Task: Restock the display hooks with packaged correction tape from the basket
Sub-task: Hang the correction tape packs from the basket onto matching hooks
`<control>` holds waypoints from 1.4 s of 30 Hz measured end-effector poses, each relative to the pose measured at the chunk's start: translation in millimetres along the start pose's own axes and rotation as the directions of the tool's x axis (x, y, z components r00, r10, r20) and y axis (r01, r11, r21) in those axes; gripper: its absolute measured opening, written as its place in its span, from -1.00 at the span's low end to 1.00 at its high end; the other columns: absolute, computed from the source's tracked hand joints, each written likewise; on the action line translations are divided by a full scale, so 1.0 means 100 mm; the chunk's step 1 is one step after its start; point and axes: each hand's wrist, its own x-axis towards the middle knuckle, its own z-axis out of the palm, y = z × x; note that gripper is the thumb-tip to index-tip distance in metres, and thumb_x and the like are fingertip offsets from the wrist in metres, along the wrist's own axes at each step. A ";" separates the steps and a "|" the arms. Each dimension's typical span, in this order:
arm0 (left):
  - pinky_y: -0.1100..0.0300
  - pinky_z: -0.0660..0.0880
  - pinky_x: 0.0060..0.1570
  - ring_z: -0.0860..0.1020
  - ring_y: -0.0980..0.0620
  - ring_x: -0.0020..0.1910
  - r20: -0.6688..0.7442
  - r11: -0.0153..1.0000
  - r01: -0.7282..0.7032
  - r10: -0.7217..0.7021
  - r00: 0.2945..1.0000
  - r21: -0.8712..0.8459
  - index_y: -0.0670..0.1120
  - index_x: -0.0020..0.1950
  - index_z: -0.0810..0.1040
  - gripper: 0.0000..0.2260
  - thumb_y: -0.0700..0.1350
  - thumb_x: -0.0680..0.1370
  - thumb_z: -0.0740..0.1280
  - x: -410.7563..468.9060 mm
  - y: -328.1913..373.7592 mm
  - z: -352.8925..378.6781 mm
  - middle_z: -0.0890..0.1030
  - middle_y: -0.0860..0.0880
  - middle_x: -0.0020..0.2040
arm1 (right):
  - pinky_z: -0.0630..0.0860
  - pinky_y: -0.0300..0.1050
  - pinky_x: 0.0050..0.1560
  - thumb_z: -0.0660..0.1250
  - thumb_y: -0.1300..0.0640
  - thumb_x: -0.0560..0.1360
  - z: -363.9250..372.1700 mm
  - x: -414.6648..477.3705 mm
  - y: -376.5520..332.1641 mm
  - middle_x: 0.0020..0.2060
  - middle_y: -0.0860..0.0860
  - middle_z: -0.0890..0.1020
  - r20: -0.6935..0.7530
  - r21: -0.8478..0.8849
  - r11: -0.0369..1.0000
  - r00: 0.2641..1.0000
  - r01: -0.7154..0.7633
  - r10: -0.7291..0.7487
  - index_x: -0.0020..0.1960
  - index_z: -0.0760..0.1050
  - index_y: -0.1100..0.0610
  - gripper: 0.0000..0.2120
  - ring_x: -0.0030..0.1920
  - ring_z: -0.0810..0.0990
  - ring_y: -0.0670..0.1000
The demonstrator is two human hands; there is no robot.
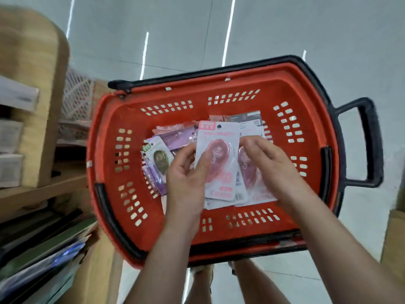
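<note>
A red shopping basket [219, 88] with black trim stands on the floor below me. Loose correction tape packs [175, 137] in pink, purple and grey lie in its bottom. My left hand [186, 178] holds a small stack of packs upright, thumb pressed on the front one, a white card with a red tape dispenser [219, 163]. My right hand [269, 167] reaches in from the right with curled fingers at another red pack [258, 194] just behind the stack; whether it grips that pack is unclear. A green-tagged pack [157, 159] lies left of my left hand.
Wooden shelving [39, 119] with boxes and flat stock rises at the left, close to the basket's left rim. A black pull handle [368, 141] sticks out on the basket's right. Grey tiled floor [285, 29] lies beyond. My feet show under the basket's near edge.
</note>
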 end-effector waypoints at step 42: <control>0.36 0.45 -0.39 0.52 0.18 -0.37 -0.965 0.694 -0.681 -0.082 0.249 -0.235 0.01 0.16 0.52 -0.71 -0.35 0.57 0.30 -6.45 1.52 -1.31 0.60 0.13 -0.38 | 0.37 -0.51 0.14 0.51 0.25 0.44 1.92 -5.09 -2.54 0.14 -0.32 0.59 0.990 -0.023 0.596 0.100 0.802 -0.096 0.17 0.52 -0.24 -0.52 0.13 0.49 -0.43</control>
